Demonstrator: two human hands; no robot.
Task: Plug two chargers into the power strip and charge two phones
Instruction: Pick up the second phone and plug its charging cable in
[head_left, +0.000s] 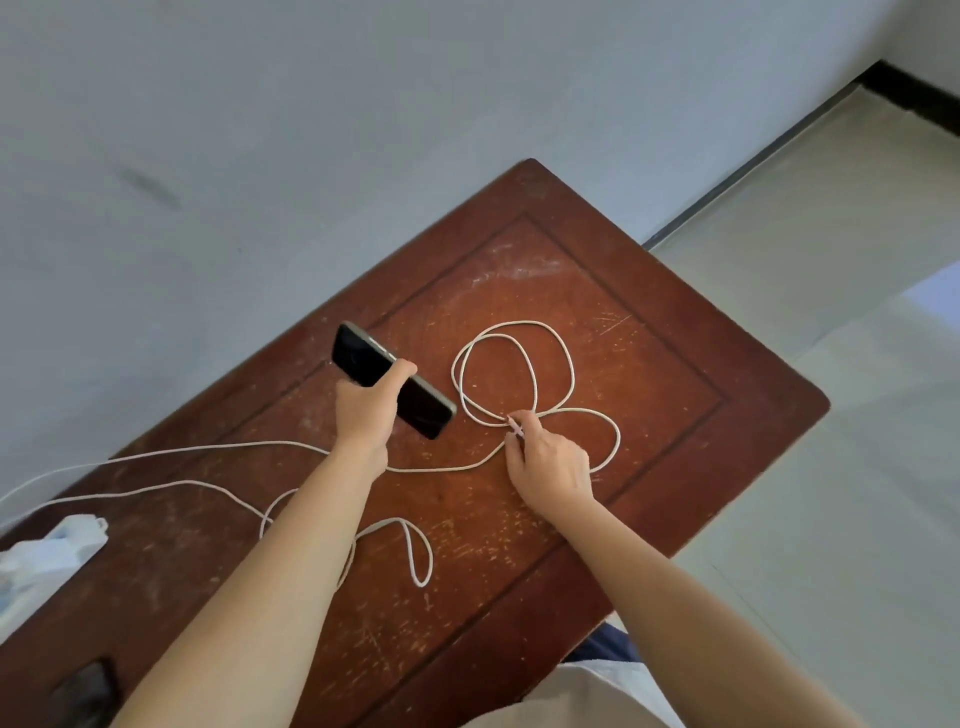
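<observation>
Head view, read left to right. At the 8 o'clock edge I see the white power strip (49, 548) lying on the scratched red-brown bench (649, 364), with a white charger (83, 525) seated in it; more of the strip runs out of view. At 7 o'clock a second phone (85, 691), dark and partly hidden by the left forearm, lies flat near the bench's near edge. Two white cables leave the strip area. The nearer cable (415, 551) passes under the left forearm and ends in a narrow loop just below centre. The farther cable (519, 364) crosses under the left wrist and piles into several loose loops at about 2 o'clock of centre.

My left hand (363, 410), slightly left of centre, is closed around the middle of a black phone (395, 379), thumb on its upper long edge; the phone is held tilted, its dark screen facing the camera, apparently raised off the bench. My right hand (550, 467), just right of centre, is curled, its thumb and forefinger pinching the small plug (515, 426) of the farther cable where the loops cross. Plug and phone are near each other but apart. Pale floor (831, 312) lies at 3 o'clock.
</observation>
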